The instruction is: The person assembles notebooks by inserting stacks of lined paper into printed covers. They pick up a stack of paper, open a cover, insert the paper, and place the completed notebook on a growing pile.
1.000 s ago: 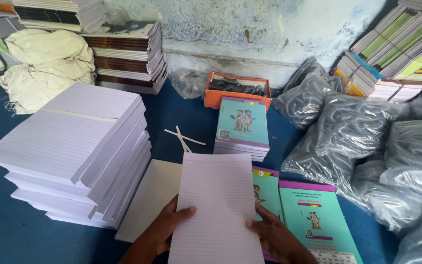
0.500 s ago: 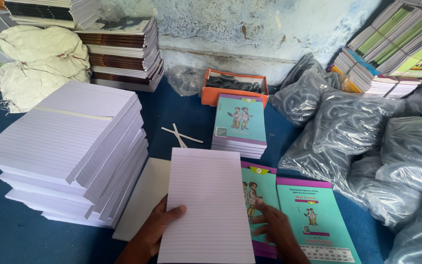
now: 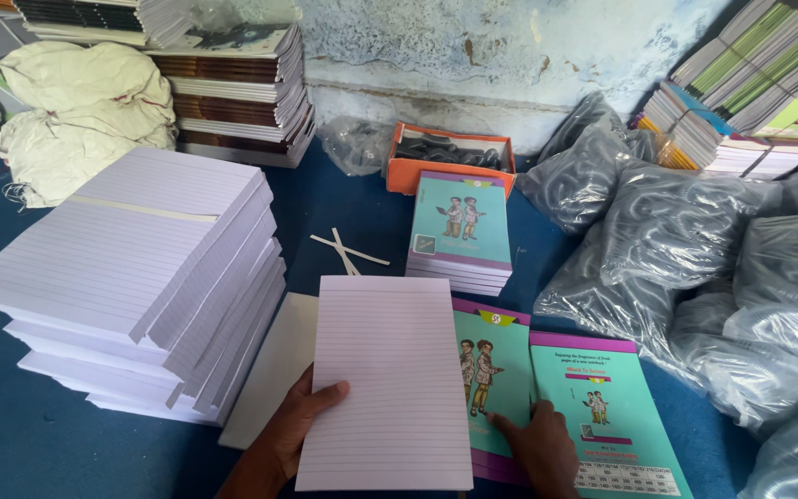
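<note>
My left hand grips the block of lined sheets at its left edge, lower centre of frame: thumb on top, fingers hidden underneath, so a clamped hold. My right hand lies open and flat, fingertips pressing on the spread teal notebook cover, grasping nothing. The cover sits directly right of the sheet block, partly tucked under the block's right edge; its other panel runs off toward lower right. The block's long axis runs bottom to top of frame, leaning a little right at the top, roughly parallel with the cover's spine. Right hand is nearer the cover, left hand owns the block. Just left of the block is a bare grey board, touching or nearly so, and past it the tall stack of lined paper at left of frame, so there is little room to slide leftward. Above the block: two crossed paper strips and a small pile of teal notebooks, near but apart from it. Behind that, an orange box of dark parts. Right side is walled by grey plastic bags, close to the cover's far edge. Open blue floor cloth only at lower left. Whether the block's lower edge rests on anything, can't tell.
</note>
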